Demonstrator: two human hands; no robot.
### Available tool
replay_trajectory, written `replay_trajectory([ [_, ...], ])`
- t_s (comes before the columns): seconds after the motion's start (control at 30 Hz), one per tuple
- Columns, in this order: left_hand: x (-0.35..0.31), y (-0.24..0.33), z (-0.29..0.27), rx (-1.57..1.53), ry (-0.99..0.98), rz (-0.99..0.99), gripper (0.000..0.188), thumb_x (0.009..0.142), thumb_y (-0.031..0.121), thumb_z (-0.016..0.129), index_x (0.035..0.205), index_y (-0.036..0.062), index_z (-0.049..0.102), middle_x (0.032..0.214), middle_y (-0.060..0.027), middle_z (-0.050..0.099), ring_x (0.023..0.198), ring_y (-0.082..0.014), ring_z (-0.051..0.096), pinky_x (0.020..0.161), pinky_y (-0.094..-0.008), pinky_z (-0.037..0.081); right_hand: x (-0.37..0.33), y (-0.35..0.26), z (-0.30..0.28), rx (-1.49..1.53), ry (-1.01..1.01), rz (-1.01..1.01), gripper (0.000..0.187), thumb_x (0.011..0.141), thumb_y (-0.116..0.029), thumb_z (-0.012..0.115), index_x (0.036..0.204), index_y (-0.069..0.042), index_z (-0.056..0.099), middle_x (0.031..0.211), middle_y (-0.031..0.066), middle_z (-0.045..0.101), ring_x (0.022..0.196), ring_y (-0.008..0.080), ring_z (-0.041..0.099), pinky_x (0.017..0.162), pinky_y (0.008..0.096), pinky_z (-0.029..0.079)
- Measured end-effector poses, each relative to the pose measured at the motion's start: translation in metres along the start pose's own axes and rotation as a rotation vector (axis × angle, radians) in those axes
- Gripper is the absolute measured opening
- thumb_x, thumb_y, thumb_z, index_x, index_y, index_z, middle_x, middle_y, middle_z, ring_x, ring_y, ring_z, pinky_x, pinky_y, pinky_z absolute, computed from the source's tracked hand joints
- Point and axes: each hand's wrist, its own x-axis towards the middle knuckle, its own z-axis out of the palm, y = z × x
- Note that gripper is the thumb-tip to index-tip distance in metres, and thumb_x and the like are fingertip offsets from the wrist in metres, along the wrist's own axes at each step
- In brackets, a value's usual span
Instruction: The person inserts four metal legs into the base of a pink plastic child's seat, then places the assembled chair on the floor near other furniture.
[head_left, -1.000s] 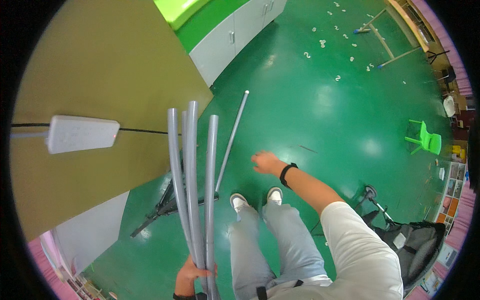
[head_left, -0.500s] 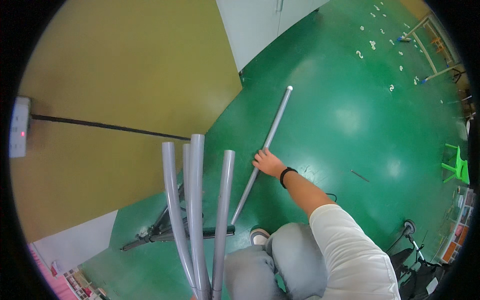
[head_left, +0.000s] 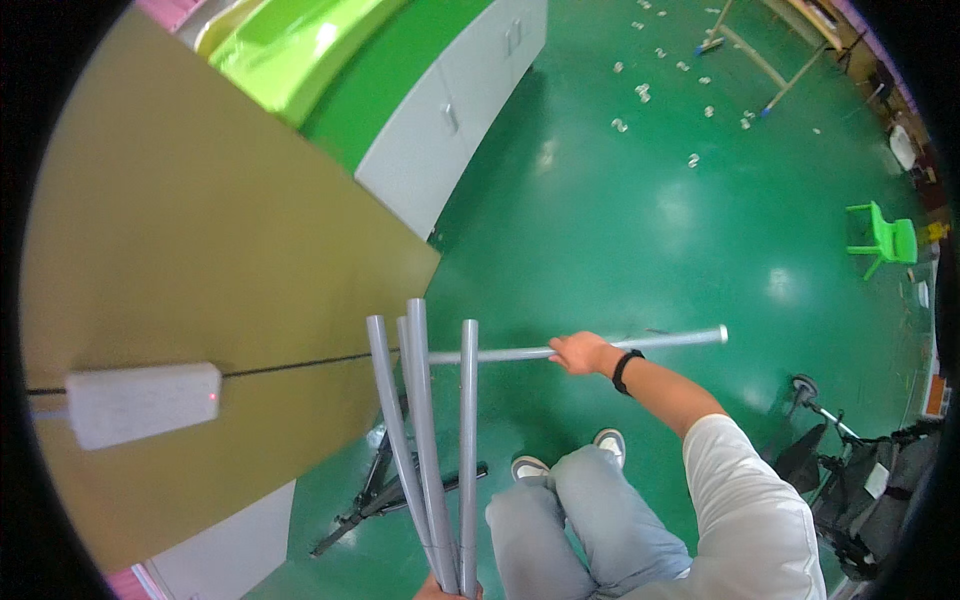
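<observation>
Several long grey pipes (head_left: 424, 430) stand bunched together, their upper ends spread apart. My left hand (head_left: 432, 589) is closed around their lower ends, only partly showing at the bottom edge. My right hand (head_left: 580, 353) grips another grey pipe (head_left: 660, 340) near its middle. That pipe lies almost level across the view, with a white end on the right. Its left part passes behind the bunched pipes. Beneath the bunch, a black folded stand (head_left: 365, 505) rests on the floor, partly hidden.
A tan board (head_left: 200, 250) fills the left, with a white power strip (head_left: 145, 405) and its black cable on it. White cabinets (head_left: 430, 130) stand beyond. Small white curved pieces (head_left: 694, 160) dot the green floor. A green chair (head_left: 885, 240) and a black wheeled frame (head_left: 850, 480) are at right.
My right hand has swung the single pipe from a steep slant to nearly level, its white end now toward the right. The head view has shifted, and part of my left hand now shows.
</observation>
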Motion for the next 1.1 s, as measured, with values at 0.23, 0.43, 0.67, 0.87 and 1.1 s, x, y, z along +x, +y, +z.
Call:
replay_trajectory([
  [0.23,-0.158,0.044,0.101,0.206,-0.025,0.075,0.04,0.067,0.017,0.064,0.102,-0.002,0.061,0.081,-0.0104,0.066,0.07,-0.022,0.062,0.064,-0.0309,0.05,-0.257,-0.041,-0.145,0.221,0.42,0.43,0.044,0.088,-0.047,0.052,0.095,-0.004,0.056,0.077,0.0222,0.063,0.072,0.0422,0.062,0.067,0.0512,0.05],
  [0.43,-0.19,0.095,0.134,0.347,-0.326,0.136,0.045,0.067,0.01,0.066,0.109,-0.0036,0.055,0.081,-0.0137,0.066,0.068,-0.0255,0.064,0.062,-0.036,0.052,-0.4,-0.11,-0.283,0.537,0.712,0.52,0.041,0.084,-0.042,0.061,0.086,-0.002,0.061,0.073,0.0177,0.063,0.067,0.0327,0.062,0.062,0.0436,0.049],
  [0.67,-0.18,0.219,0.267,0.439,-0.741,0.233,0.049,0.061,-0.002,0.076,0.104,-0.0061,0.051,0.08,-0.0195,0.065,0.067,-0.0289,0.066,0.062,-0.0421,0.057,-0.42,-0.153,-0.43,0.927,1.041,0.372,0.033,0.089,-0.034,0.06,0.094,-0.002,0.06,0.074,0.0096,0.065,0.061,0.0154,0.059,0.056,0.031,0.049],
  [0.87,-0.172,0.286,0.418,0.624,-0.806,0.403,0.048,0.058,0.0,0.076,0.1,-0.0066,0.054,0.079,-0.0179,0.065,0.067,-0.0278,0.066,0.062,-0.0417,0.057,-0.379,-0.11,-0.494,1.28,1.161,0.138,0.037,0.095,-0.034,0.054,0.108,0.0,0.055,0.093,0.0112,0.066,0.074,0.0176,0.065,0.065,0.0313,0.054],
  [1.1,-0.15,0.347,0.591,0.801,-0.755,0.467,0.045,0.057,0.003,0.076,0.097,-0.0049,0.059,0.082,-0.0118,0.065,0.07,-0.0204,0.065,0.067,-0.0346,0.055,-0.347,-0.045,-0.572,1.87,1.126,-0.072,0.047,0.096,-0.041,0.048,0.119,0.0,0.047,0.108,0.0163,0.061,0.091,0.023,0.064,0.074,0.0346,0.055],
])
